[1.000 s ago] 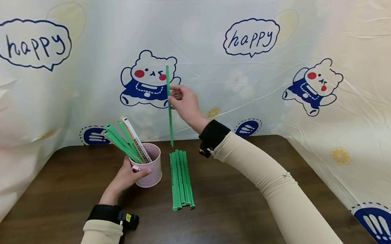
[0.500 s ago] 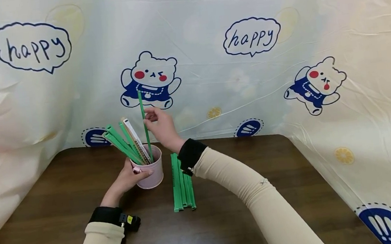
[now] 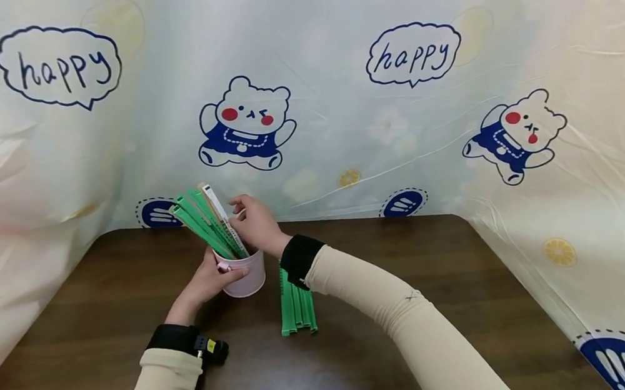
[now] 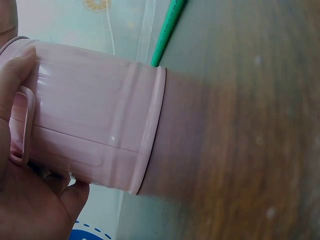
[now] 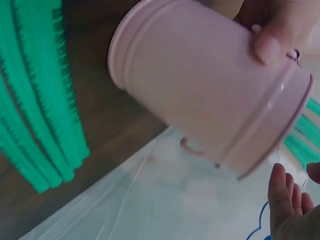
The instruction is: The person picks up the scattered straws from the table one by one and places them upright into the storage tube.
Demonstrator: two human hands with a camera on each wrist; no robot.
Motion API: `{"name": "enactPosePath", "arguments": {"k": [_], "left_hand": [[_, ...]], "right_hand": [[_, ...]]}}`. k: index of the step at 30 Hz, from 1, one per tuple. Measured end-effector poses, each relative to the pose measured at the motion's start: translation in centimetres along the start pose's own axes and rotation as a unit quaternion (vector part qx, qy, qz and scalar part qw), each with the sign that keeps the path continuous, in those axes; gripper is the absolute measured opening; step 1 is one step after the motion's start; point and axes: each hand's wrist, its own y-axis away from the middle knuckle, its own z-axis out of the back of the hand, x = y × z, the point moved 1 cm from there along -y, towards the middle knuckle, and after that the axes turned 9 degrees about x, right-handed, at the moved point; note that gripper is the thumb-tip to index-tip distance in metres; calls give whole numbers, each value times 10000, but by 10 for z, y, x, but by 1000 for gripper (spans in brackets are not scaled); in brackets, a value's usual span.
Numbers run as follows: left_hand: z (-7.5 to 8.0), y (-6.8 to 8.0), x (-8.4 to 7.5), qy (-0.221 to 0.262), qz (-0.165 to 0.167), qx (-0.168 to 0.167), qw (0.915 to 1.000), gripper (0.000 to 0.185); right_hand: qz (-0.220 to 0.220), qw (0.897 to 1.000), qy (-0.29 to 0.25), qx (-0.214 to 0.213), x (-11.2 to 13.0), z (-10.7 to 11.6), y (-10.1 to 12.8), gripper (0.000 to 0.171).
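A pink metal cup (image 3: 248,278) stands on the dark wooden table (image 3: 412,286) with several green sticks (image 3: 198,223) and one white printed stick leaning out of it to the left. My left hand (image 3: 220,278) grips the cup's side by its small handle; the left wrist view shows the cup wall (image 4: 95,130) against my palm (image 4: 25,200). My right hand (image 3: 243,211) hovers just above the rim beside the stick tops. In the right wrist view its fingers (image 5: 287,205) look relaxed with nothing between them. The cup (image 5: 200,95) fills that view.
A bundle of green sticks (image 3: 297,306) lies flat on the table just right of the cup, partly under my right wrist, and shows in the right wrist view as green sticks (image 5: 35,100). A printed plastic sheet (image 3: 395,118) walls in the back and both sides.
My right hand carried one green stick from above the table bundle leftward and down into the cup. It has since let go and sunk to the rim. The left hand stayed on the cup.
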Motion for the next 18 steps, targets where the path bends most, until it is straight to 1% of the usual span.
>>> {"name": "enactPosePath", "arguments": {"k": [2, 6, 8, 11, 14, 18], "left_hand": [[-1, -2, 0, -56, 66, -32, 10000, 103], [-2, -2, -1, -99, 187, -104, 9997, 102], [-2, -1, -2, -50, 193, -103, 9997, 102], [-1, 0, -3, -46, 219, -65, 9997, 103], [0, 0, -2, -69, 274, -32, 9996, 105], [-2, -2, -2, -94, 299, 12, 9995, 105]], "right_hand": [[-68, 9999, -103, -26, -5, 9, 1, 39], [-131, 9994, -221, -225, -21, 30, 5, 39], [-241, 9990, -163, -348, -34, 42, 9, 39], [-492, 9981, 13, -378, -56, 55, 20, 39], [-762, 9967, 55, -284, -79, 61, 34, 37], [-1110, 9937, 62, -121, -104, 59, 53, 36]]}}
